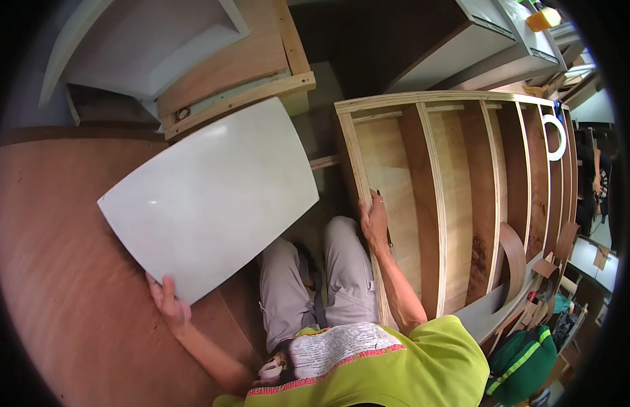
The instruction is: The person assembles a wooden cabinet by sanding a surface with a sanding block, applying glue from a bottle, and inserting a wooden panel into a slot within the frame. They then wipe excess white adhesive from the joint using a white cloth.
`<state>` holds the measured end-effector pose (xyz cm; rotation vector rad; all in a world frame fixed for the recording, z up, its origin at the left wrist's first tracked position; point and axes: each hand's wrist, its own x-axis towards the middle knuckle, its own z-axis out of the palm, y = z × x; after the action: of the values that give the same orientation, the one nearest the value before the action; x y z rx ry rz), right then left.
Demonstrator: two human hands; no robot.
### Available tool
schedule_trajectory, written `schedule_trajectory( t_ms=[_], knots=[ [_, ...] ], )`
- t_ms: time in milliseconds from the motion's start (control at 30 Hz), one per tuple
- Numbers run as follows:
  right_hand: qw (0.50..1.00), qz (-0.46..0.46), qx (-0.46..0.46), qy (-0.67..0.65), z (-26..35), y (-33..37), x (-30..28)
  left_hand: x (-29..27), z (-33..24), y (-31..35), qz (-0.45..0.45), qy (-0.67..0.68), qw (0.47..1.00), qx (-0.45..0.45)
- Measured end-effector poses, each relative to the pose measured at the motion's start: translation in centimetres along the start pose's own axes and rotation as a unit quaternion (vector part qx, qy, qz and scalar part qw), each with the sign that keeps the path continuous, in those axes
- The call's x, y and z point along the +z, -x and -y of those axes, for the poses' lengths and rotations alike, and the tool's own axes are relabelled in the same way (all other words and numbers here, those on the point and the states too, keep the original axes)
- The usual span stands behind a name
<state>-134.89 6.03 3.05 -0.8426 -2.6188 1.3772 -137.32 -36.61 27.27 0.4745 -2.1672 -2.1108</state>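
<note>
A white rectangular panel (213, 197) with a glossy face lies tilted in front of me to the left. My left hand (169, 305) grips its lower left edge, with the thumb near the face and the other fingers partly hidden behind. To the right stands a wooden frame (429, 203) with several parallel dividers and a plywood back. My right hand (375, 224) is closed over the frame's near left edge. A thin dark stick-like thing shows beside its fingers, too small to name surely.
A brown wooden sheet (77, 271) spreads at the left. Wooden battens (240, 105) and a white-lined cabinet piece (152, 51) stand behind the panel. On the frame sit a white ring-shaped roll (562, 138) and curled brown strips (512, 261). A green bag (525, 366) lies lower right; another person (598, 180) is at far right.
</note>
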Motion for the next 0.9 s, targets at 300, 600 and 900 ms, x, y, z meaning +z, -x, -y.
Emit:
schedule_trajectory(
  t_ms=[300,600,900],
  knots=[
    [0.999,0.014,-0.023,0.039,-0.4,0.3,0.4,0.1,3.7,-0.1,0.162,-0.098,0.975,0.12],
    [0.983,0.002,-0.099,-0.153,-2.4,0.1,1.2,2.8,15.5,-2.9,0.117,0.112,0.973,0.165],
    [0.927,-0.077,-0.08,-0.358,-4.2,0.7,-0.3,5.3,21.2,-3.8,0.138,0.207,0.961,0.119]
  ],
)
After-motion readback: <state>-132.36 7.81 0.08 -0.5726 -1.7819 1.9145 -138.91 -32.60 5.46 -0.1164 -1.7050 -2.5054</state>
